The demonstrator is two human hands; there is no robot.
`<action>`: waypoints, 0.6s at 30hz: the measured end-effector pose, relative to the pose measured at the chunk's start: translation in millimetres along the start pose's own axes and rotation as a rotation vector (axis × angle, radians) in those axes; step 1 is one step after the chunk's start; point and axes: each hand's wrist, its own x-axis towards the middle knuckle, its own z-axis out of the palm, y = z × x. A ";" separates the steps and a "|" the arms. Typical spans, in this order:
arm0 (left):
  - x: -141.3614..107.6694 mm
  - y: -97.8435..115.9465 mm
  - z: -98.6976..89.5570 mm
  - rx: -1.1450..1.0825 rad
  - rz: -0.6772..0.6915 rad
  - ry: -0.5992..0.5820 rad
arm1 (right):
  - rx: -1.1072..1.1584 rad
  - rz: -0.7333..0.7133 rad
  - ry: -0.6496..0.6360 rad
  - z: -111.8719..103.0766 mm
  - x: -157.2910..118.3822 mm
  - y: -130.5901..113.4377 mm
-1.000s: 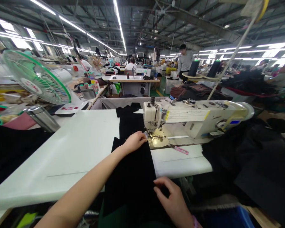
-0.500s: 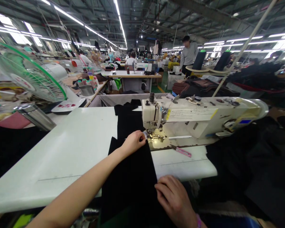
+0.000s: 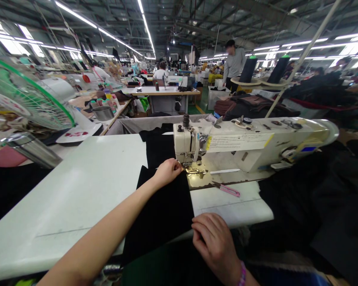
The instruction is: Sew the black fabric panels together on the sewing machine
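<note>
Black fabric (image 3: 164, 210) lies across the pale table and runs beside the needle area of a white sewing machine (image 3: 238, 139). Close to the presser foot, my left hand (image 3: 168, 171) pinches the fabric's right edge. My right hand (image 3: 214, 238) is closed on the same edge lower down, near the table's front, with its fingertips partly hidden. To the right of the needle, pink-handled snips (image 3: 226, 189) lie on the table, and a white stick (image 3: 225, 171) rests on the machine bed.
A green-rimmed fan (image 3: 26, 95) and a steel flask (image 3: 32, 149) stand at the left, near a metal cup (image 3: 103, 113). Thread cones (image 3: 248, 70) rise behind the machine. A person in grey (image 3: 234, 65) stands farther back.
The black fabric's lower end has shifted up toward the machine, showing the table's front edge beneath it. My right hand has moved slightly up and left. The view has shifted slightly.
</note>
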 end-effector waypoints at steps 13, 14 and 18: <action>-89.1 64.1 -6.6 0.101 0.161 0.007 | 0.026 0.016 -0.114 -6.1 6.7 2.0; -107.2 69.6 -5.5 0.038 0.269 -0.075 | 0.031 0.025 -0.124 -5.8 6.9 2.5; -150.2 64.7 1.7 0.031 0.539 -0.126 | 0.052 0.063 -0.136 -2.7 9.5 5.1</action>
